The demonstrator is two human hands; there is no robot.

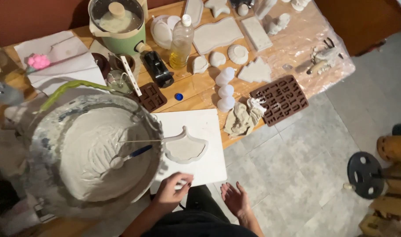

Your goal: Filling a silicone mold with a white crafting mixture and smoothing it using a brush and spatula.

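The left hand (169, 193) has its fingers (183, 179) curled over the near edge of a white board (209, 169), pinching it, thumb side up; whether something small is tucked under them cannot be made out. The right hand (235, 199) hangs released off the table's near side, palm up and fingers spread, over the grey tiled floor (297, 175), touching nothing.

On the white board, just beyond the left fingers, lies a leaf-shaped mould (185, 148) filled with pale wet plaster. Its stem tip points away from the person, its broad scalloped side toward them, so its long axis runs roughly across the board. It lies up and slightly right of the left hand, which is clearly the nearer one.

Left of the mould, touching or overlapping its rim, sits a large mixing bowl (95, 153) full of grey plaster, tilted toward the board, with a blue-handled spoon (130, 157) lying in it, handle pointing at the mould.

Farther out on the wooden table (196, 90) are a brown letter mould (281, 98), a crumpled rag (242, 118), a stack of white balls (225, 90), a bottle of yellowish oil (182, 41), a green lidded pot (118, 24) and several white plaster casts (218, 33).
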